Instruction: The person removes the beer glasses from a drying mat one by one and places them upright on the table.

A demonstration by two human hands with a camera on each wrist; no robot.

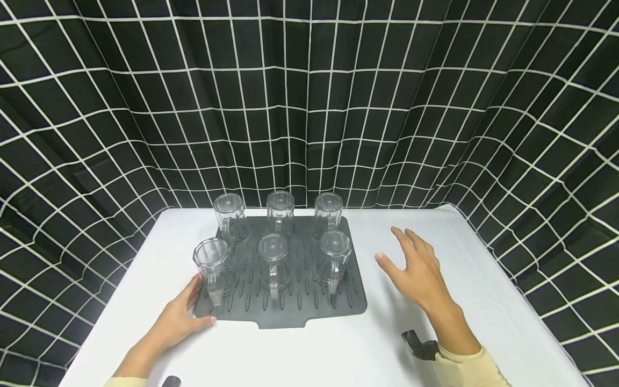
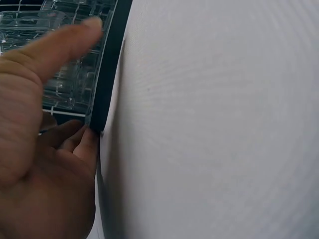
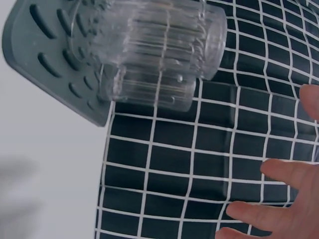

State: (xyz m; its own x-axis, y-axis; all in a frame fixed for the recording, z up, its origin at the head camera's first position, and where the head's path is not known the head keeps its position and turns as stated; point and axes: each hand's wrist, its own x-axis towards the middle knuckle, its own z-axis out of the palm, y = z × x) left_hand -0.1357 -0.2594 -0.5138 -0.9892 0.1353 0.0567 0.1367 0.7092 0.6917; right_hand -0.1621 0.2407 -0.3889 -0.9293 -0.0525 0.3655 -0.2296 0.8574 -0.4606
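Clear glass mugs with handles stand in two rows of three on a dark grey ridged drying mat [image 1: 290, 317], and look upside down. My left hand [image 1: 176, 320] is at the mat's near left corner. In the left wrist view its fingertips [image 2: 88, 142] touch the mat's edge, while the thumb stretches out over the mat. Nearest to this hand is the front left mug [image 1: 213, 255]. My right hand [image 1: 418, 269] hovers to the right of the mat, holding nothing, with fingers spread and thumb apart. The front right mug [image 1: 335, 247] is the closest to it.
A white cloth [image 1: 338, 355] covers the table under the mat. Black curtain [image 1: 367, 107] with a white grid rises behind and at both sides. The middle front mug [image 1: 273, 250] and back row, such as the back right mug [image 1: 329, 204], stand close together.
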